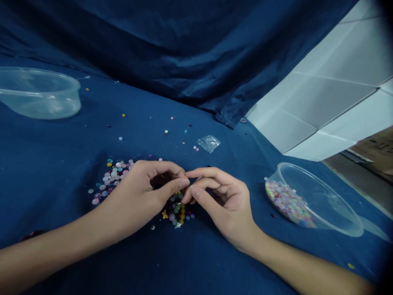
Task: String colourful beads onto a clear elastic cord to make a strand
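Beyond the left hand [145, 189] (partly blocking beads [114, 174]) stands a bowl [50, 105].

I see a bare left hand [150, 186] and bare right hand [225, 200], slim-fingered, with bare, slender forearms [80, 229] at lower left and lower right.

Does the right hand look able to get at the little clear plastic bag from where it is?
Probably yes. The clear plastic bag lies on the blue cloth just beyond the right hand, and nothing seems to block the way, though that hand looks busy beside the left hand.
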A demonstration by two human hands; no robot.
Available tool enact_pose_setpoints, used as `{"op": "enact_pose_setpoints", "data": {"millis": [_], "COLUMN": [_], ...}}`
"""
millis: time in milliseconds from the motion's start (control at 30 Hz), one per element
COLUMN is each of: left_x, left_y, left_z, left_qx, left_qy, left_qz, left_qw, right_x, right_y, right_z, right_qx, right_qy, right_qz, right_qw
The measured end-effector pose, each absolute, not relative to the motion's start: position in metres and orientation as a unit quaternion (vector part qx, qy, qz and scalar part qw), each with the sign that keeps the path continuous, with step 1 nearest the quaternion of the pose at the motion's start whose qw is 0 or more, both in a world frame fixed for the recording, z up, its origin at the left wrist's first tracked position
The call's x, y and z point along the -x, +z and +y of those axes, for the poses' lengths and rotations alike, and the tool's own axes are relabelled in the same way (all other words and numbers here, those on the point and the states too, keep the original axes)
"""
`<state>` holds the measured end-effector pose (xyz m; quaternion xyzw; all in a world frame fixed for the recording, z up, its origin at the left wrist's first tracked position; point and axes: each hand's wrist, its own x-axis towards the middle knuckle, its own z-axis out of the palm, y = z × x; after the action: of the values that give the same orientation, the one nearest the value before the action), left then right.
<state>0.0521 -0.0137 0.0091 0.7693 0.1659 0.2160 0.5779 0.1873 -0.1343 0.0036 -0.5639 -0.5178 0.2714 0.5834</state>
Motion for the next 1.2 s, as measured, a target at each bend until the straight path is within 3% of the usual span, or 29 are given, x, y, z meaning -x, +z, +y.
{"op": "enact_pose_setpoints", "data": {"millis": [1200], "left_x": [-0.0527], "left_y": [0.0057], "left_z": [-0.0126], "left_qx": [-0.776], "left_qy": [0.221], "left_qz": [0.151], "left_qw": [0.571], "right_x": [-0.1852], "right_y": [0.0041], "right_z": [-0.1315], "right_qx": [0.61], "right_qy": [0.31], "right_qz": [-0.481], "right_qw": [0.548]}}
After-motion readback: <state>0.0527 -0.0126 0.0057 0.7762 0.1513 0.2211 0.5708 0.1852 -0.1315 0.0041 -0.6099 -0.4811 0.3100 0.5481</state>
